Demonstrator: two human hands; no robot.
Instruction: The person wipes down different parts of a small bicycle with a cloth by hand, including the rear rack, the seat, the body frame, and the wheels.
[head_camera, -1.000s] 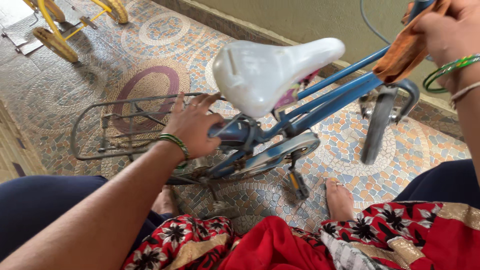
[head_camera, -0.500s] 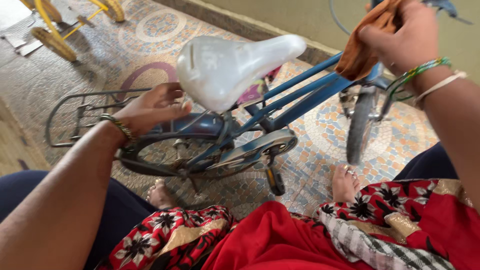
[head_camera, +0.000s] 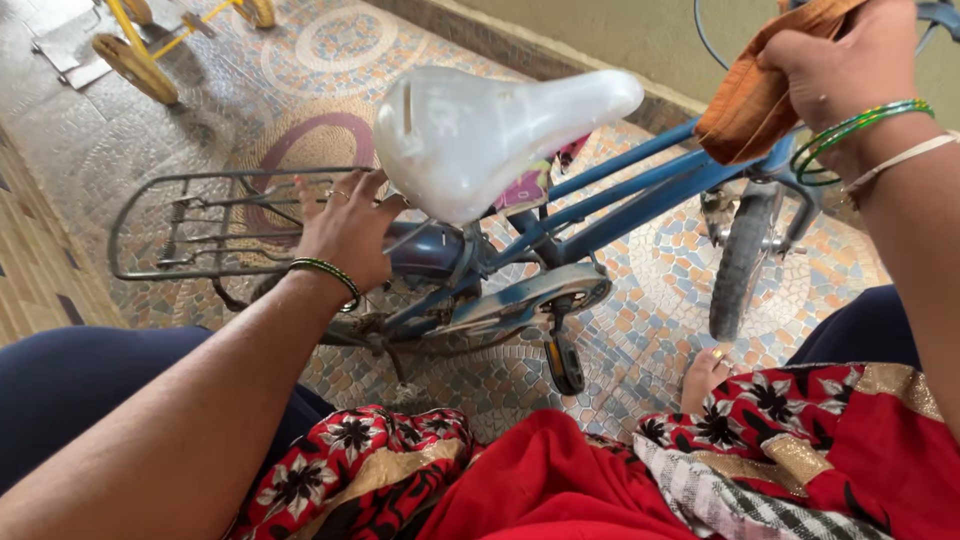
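Observation:
A small blue bicycle stands on the mosaic floor in front of me, its saddle wrapped in clear plastic. My left hand rests flat on the rear mudguard beside the grey wire carrier rack, fingers spread, holding nothing. My right hand is raised at the top right near the handlebar stem, closed around an orange cloth that hangs against the frame's top tube. The front wheel points toward me. A black pedal hangs below the chain guard.
A yellow tricycle-like toy stands at the top left. A round woven mat lies behind the rack. A wall with a low ledge runs behind the bicycle. My knees in red flowered fabric and one bare foot fill the bottom.
My left hand turned from an upturned palm below the saddle to lying flat on the rear mudguard. My right hand with the cloth shifted slightly right and up along the frame.

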